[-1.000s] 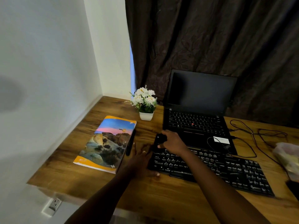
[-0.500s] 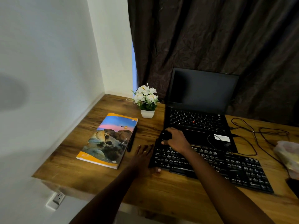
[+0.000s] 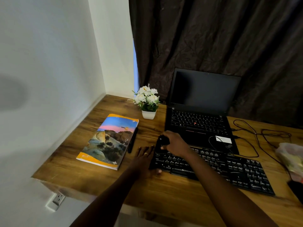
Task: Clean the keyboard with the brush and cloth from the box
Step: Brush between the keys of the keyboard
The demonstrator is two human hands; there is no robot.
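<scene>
While the left hand (image 3: 144, 158) lies flat on the wooden worktop (image 3: 172, 194) with straight fingers, it touches the left end of the black keyboard (image 3: 229, 169), its thumb at the front edge. The right hand (image 3: 176, 144) curls its fingers round a small black brush (image 3: 161, 142) and holds it on the keyboard's back left corner. The brush is too dark to see well. Just behind the keyboard sits an open laptop (image 3: 200, 112) with a dark screen. A book (image 3: 109, 140) lies to the left with a pen (image 3: 132, 140) beside it. A white pot of flowers (image 3: 148, 102) stands behind them.
</scene>
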